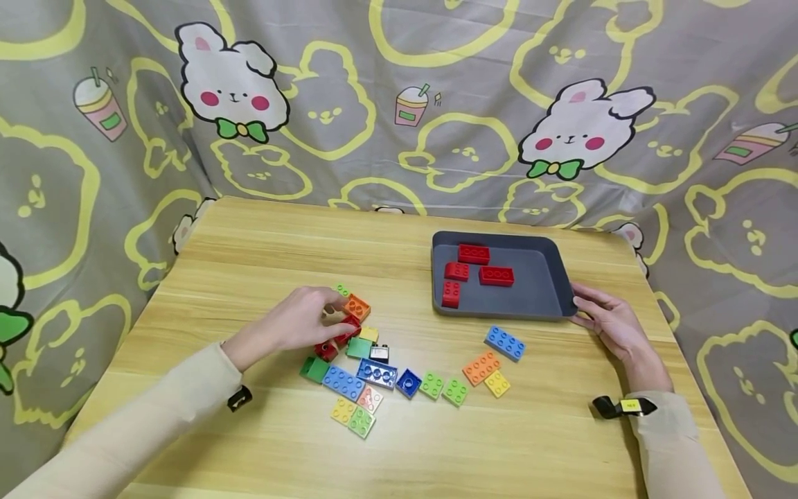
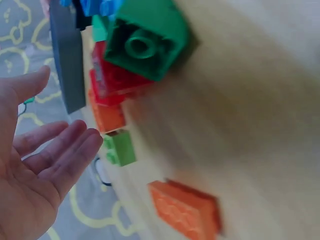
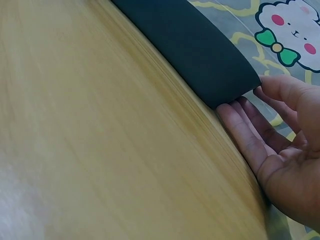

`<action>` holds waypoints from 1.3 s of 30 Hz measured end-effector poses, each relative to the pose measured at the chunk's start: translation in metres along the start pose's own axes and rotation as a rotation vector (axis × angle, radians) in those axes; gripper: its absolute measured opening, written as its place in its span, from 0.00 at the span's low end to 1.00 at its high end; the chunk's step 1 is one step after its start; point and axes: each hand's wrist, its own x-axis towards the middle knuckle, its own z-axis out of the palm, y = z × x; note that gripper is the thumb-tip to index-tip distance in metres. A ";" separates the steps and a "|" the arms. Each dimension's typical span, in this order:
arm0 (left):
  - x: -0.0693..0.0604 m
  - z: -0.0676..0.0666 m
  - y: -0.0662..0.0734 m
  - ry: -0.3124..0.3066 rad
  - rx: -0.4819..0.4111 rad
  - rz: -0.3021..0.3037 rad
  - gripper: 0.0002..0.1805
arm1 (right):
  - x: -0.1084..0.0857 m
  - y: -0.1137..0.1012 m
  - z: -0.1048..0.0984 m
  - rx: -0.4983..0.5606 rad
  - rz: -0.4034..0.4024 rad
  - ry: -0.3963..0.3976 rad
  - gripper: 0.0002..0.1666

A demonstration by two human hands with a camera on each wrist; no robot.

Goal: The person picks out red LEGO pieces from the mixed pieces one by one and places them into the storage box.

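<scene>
My left hand (image 1: 305, 315) hovers over the cluster of building bricks, thumb and fingers spread apart. Close to its fingertips are a red brick (image 1: 350, 328), another red brick (image 1: 326, 351) and an orange brick (image 1: 357, 306). The left wrist view shows the palm with nothing in it, near a light green brick (image 2: 120, 148) and a green brick (image 2: 165, 40). On the other side, my right hand (image 1: 617, 326) holds the near right corner of a dark grey tray (image 1: 530, 310), thumb at the rim and fingers low against its side. Several red bricks (image 1: 496, 276) lie in the tray.
Bricks lie loose on the wooden table (image 1: 424, 450): a blue one (image 1: 505, 343), an orange one (image 1: 481, 368), a yellow one (image 1: 497, 384) and several more around a dark blue brick (image 1: 408, 382). A patterned curtain (image 1: 436, 159) surrounds the table's back and sides.
</scene>
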 end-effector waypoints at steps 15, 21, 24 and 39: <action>-0.003 0.023 -0.009 -0.011 -0.054 -0.103 0.17 | -0.001 0.001 0.001 0.003 -0.007 -0.003 0.23; 0.000 0.025 -0.006 0.007 -0.029 -0.090 0.17 | -0.001 0.001 0.001 0.001 -0.006 0.002 0.23; 0.002 0.026 -0.004 0.004 -0.040 -0.086 0.16 | -0.001 0.000 0.001 0.000 -0.010 0.004 0.23; 0.001 0.025 -0.003 -0.010 -0.076 -0.068 0.18 | 0.000 0.001 0.000 0.001 -0.005 0.000 0.23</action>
